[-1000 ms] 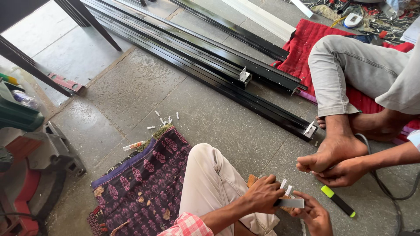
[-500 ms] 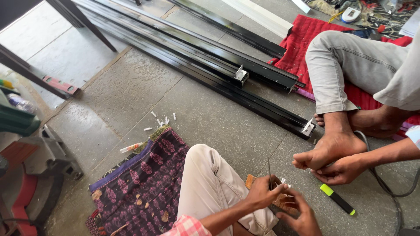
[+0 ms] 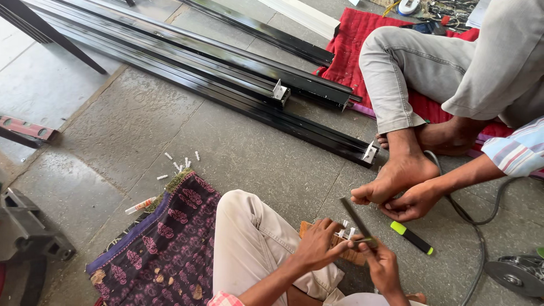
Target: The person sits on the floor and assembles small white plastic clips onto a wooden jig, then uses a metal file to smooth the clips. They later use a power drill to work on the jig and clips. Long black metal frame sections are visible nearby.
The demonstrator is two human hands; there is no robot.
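Left hand (image 3: 319, 245) and right hand (image 3: 382, 265) pinching a thin dark strip (image 3: 356, 219), black rails (image 3: 238, 73) on stone floor (image 3: 243, 147)

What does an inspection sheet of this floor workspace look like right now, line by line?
Surface: grey stone floor, dusty, with a patterned purple mat under the worker.
Job's things: thin dark strip and small white pieces held over a wooden block.
Clutter: white plugs scattered by the mat; a marker with a green cap.
Hands: left hand and right hand both pinch the strip; another person's hand rests on their foot.
Cables: grey cable curving across the floor.
Surroundings: long black metal rails, red mat, a machine at left.
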